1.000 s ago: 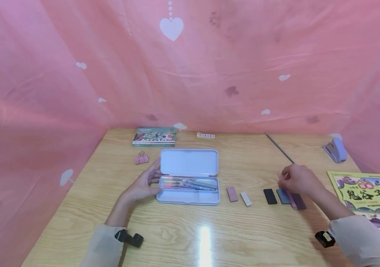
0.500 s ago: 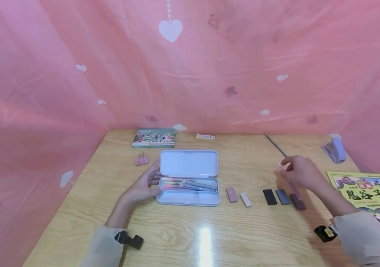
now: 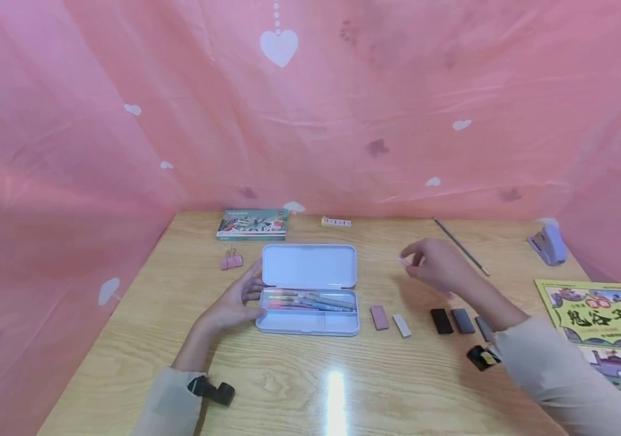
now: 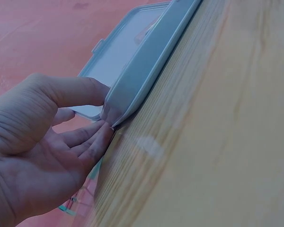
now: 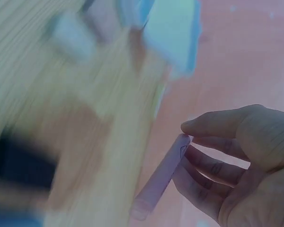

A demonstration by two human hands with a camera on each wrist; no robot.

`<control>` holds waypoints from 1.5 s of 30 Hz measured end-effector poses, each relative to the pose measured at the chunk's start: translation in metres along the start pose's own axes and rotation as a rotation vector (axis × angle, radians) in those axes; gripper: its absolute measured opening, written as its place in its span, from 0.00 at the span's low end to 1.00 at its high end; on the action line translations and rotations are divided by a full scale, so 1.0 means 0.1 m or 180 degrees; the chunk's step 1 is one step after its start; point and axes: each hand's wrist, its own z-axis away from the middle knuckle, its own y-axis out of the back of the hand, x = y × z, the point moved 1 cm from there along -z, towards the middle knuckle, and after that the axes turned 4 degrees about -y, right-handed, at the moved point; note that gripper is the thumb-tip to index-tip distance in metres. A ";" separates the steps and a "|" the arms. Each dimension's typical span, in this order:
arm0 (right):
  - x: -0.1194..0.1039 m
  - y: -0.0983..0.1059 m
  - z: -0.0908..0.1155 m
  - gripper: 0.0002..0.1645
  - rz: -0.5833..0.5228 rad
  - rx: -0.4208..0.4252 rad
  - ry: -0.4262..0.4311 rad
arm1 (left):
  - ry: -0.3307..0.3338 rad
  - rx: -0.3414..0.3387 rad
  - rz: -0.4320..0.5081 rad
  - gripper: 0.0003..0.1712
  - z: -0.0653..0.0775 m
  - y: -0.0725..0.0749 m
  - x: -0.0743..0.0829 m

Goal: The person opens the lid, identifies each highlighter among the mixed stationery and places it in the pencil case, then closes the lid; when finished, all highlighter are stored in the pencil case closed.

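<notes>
My left hand (image 3: 234, 303) grips the left end of an open white pencil case (image 3: 289, 323), thumb on one side and fingers on the other. The left wrist view shows thumb and fingers against the corner of the case (image 4: 146, 61). Several pens (image 3: 310, 301) lie in its rear compartment, and its lid (image 3: 308, 265) stands raised behind. Above the table to the right of the case, my right hand (image 3: 436, 263) pinches a slim pink pen (image 5: 162, 179) between thumb and fingertips. Most of the pen is hidden behind the hand in the head view.
A pink eraser (image 3: 379, 317), a white eraser (image 3: 401, 325) and several dark blocks (image 3: 441, 321) lie at front right. Behind are a pencil (image 3: 460, 245), a purple stapler (image 3: 548, 245), a pink binder clip (image 3: 231, 261) and a green box (image 3: 253, 224). A yellow book (image 3: 604, 321) lies far right.
My right hand has lifted the pink pen from beside the dark blocks and moved left with it toward the case. The pencil's near end is uncovered. My left hand has stayed put.
</notes>
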 end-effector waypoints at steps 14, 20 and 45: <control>-1.15 -0.45 -0.41 0.12 -0.0148 -0.0307 0.0893 | 0.0078 -0.0087 0.0064 0.61 0.07 -0.02 0.29; -1.22 -0.55 -0.47 0.13 -0.0184 -0.0292 0.0973 | 0.0056 -0.0083 0.0049 0.61 0.06 -0.03 0.33; -1.12 -1.15 -0.53 0.09 -0.0171 -0.0430 0.0827 | 0.0059 0.0002 -0.0039 0.63 0.00 0.00 0.01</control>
